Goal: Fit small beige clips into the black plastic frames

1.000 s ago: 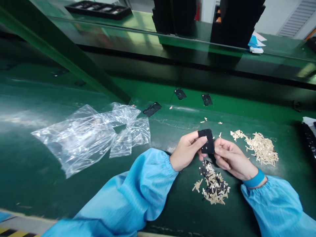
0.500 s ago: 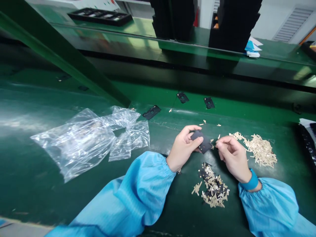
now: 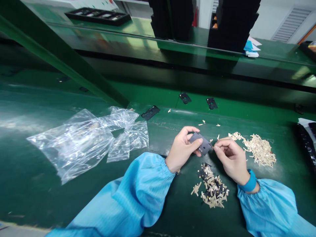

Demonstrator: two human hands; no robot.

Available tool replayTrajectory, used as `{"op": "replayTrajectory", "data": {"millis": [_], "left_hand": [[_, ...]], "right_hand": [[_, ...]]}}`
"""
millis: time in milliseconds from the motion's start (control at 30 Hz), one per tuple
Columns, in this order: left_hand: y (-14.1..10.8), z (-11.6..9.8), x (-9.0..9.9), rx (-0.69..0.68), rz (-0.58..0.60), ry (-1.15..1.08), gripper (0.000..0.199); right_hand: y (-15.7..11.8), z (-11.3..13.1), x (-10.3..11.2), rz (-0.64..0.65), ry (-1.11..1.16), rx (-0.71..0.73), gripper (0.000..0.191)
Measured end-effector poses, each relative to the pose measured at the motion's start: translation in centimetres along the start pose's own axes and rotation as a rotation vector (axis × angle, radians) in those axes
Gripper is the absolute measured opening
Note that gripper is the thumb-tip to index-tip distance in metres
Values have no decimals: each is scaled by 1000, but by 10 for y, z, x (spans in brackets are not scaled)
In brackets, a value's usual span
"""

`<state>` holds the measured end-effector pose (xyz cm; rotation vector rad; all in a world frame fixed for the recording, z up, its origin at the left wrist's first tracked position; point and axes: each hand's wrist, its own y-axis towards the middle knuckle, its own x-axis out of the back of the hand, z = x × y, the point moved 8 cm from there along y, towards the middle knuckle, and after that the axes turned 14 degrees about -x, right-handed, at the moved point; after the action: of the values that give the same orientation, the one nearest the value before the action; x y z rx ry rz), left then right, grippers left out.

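Observation:
My left hand (image 3: 181, 148) grips a dark, flat plate (image 3: 204, 147) between thumb and fingers, tilted above the green table. At the plate's right edge, my right hand (image 3: 229, 156) is closed in a pinch; whatever lies between its fingertips is too small to name. Just below the hands is a pile of mixed black and beige strips (image 3: 214, 189). A larger heap of beige pieces (image 3: 260, 149) lies to the right of my right hand. Three similar black parts lie beyond: one (image 3: 150, 112) at the left, another (image 3: 185, 98) in the middle, a third (image 3: 211, 103) farther right.
Clear plastic bags (image 3: 81, 141) spread over the left of the table (image 3: 29, 194). A green post (image 3: 64, 62) slants across the upper left. Black stacks (image 3: 232, 26) and a black tray (image 3: 98, 16) stand on the raised shelf. A black object (image 3: 307, 138) sits at the right edge.
My right hand has moved slightly left, its fingertips now at the plate's edge. The plate in my left hand has turned a little. The black parts beyond appear shifted slightly right.

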<state>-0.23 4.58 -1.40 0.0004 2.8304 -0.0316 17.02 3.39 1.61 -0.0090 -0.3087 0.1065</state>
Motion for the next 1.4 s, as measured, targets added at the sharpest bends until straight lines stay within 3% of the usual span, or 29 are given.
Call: {"op": "replayTrajectory", "data": {"millis": [433,1400], "left_hand": [[-1,0,0,15,-16,-29,48],[-6,-2,-6,-42,-71,-106,45]], "right_hand": [[-10,27,0,-82,-218,290,11],[-12,24,1,-100,-194,265,11]]}}
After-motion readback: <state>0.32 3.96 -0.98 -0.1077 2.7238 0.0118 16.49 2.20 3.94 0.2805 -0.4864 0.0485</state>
